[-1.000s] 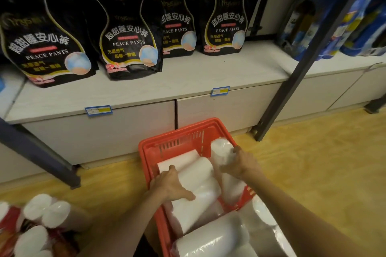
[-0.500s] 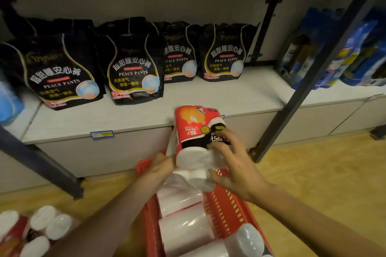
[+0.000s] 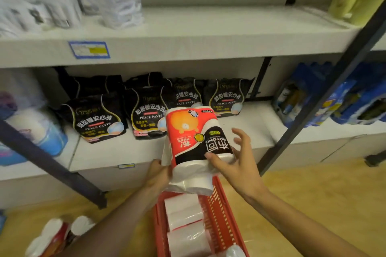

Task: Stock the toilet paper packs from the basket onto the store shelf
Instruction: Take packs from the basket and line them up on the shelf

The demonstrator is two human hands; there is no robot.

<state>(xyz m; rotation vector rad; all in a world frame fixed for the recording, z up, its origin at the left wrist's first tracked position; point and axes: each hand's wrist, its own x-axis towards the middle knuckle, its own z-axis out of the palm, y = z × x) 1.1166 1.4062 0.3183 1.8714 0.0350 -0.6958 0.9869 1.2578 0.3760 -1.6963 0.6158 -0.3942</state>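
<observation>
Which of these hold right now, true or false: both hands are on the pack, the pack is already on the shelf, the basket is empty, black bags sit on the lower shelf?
1. Both hands are on the toilet paper pack. True: the left hand grips its side, the right hand its front.
2. The pack rests on the lower shelf. False: it is held in the air above the red basket.
3. The basket is empty. False: white rolls lie in it.
4. Black bags stand on the lower shelf. True.
</observation>
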